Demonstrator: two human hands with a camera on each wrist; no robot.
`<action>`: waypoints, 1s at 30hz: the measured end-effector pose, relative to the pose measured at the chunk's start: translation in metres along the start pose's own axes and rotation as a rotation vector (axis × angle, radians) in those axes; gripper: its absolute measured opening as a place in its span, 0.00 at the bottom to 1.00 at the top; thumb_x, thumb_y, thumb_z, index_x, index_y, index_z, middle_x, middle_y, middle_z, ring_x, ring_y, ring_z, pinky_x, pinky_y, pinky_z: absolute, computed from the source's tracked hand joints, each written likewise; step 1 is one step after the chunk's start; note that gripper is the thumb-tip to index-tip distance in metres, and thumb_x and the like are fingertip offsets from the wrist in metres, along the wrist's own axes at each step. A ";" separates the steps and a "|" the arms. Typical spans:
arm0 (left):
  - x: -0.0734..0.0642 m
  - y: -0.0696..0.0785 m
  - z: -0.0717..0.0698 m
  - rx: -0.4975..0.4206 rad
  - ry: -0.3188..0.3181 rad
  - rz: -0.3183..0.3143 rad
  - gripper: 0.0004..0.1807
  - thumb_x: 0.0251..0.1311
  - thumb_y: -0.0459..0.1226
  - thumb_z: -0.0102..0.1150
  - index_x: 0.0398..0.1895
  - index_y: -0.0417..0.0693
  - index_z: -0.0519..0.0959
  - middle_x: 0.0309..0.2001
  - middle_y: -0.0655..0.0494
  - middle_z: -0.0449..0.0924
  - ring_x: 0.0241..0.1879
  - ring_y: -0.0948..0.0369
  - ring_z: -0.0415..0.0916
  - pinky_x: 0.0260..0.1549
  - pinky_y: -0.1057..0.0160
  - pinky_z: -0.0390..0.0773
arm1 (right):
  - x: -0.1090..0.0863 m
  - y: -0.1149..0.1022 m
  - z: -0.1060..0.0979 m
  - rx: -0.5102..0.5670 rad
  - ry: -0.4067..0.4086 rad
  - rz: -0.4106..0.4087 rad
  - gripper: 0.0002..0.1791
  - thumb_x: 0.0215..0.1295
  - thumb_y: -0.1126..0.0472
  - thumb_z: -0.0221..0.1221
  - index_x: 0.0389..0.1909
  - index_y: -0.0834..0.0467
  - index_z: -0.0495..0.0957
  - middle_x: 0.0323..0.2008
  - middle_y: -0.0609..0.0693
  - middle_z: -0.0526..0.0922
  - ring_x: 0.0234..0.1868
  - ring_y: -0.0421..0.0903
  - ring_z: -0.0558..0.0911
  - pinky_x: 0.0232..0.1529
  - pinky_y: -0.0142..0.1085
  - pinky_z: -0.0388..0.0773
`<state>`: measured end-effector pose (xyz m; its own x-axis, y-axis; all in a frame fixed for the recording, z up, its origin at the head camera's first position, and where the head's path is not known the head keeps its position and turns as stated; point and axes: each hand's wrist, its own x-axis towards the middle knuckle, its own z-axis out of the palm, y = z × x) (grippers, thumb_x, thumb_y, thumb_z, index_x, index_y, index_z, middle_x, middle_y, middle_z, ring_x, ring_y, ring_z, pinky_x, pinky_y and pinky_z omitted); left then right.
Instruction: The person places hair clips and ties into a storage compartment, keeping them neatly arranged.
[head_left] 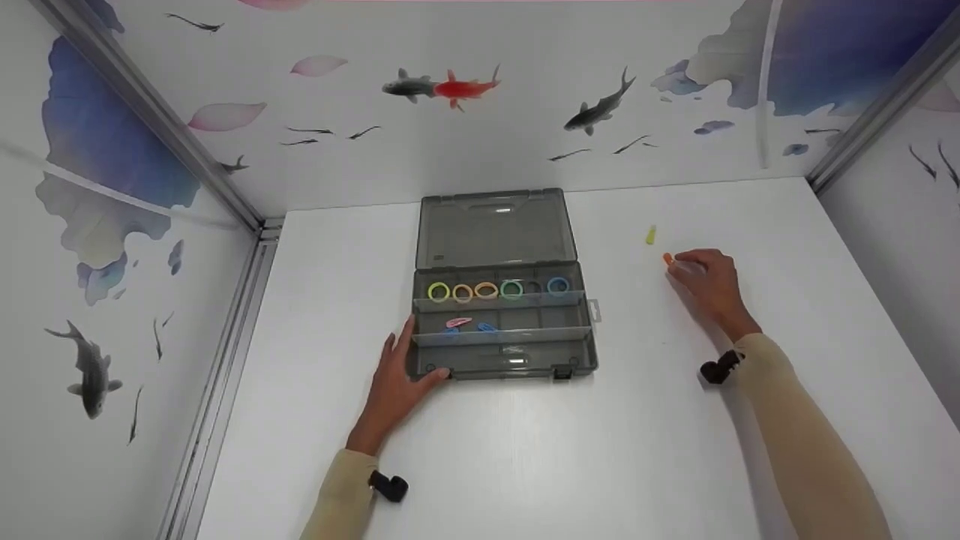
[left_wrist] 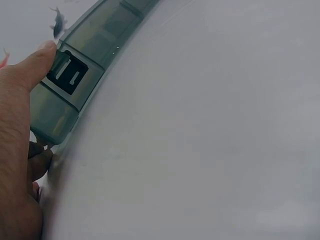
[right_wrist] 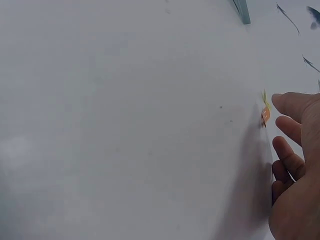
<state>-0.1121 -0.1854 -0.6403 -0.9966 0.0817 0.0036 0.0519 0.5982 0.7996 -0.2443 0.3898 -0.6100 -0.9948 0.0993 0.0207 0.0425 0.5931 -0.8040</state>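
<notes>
A grey see-through compartment box (head_left: 504, 367) lies with its lid (head_left: 495, 232) folded back. My left hand (head_left: 394, 386) holds its near left corner, thumb on the front edge by a latch (left_wrist: 68, 72) and fingers along the left side. Several coloured hair ties (head_left: 511, 289) stand in the back row; a pink hair clip (head_left: 459, 322) and blue hair clips (head_left: 487, 328) lie in the middle row. To the right, my right hand (head_left: 709, 281) has its fingertips just beside an orange hair clip (right_wrist: 265, 116); thumb and fingers look parted. Beyond it lies a yellow hair clip (head_left: 651, 235).
The box stands on a white table (head_left: 510, 465) near the back wall (head_left: 517, 150), which is printed with fish and petals. Side walls with metal rails (head_left: 217, 390) close in the left and right. A clear latch tab (head_left: 595, 310) sticks out from the box's right side.
</notes>
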 end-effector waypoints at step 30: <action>-0.001 0.005 -0.003 0.008 -0.001 -0.016 0.61 0.64 0.63 0.76 0.92 0.63 0.50 0.87 0.38 0.57 0.87 0.34 0.43 0.74 0.22 0.58 | 0.016 0.007 0.027 -0.070 0.177 0.071 0.20 0.79 0.48 0.65 0.54 0.61 0.87 0.60 0.58 0.79 0.72 0.63 0.66 0.74 0.63 0.57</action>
<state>-0.1114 -0.1848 -0.6351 -0.9973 0.0727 -0.0100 0.0362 0.6055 0.7950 -0.2628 0.3738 -0.6318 -0.9576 0.2781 0.0750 0.1239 0.6328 -0.7644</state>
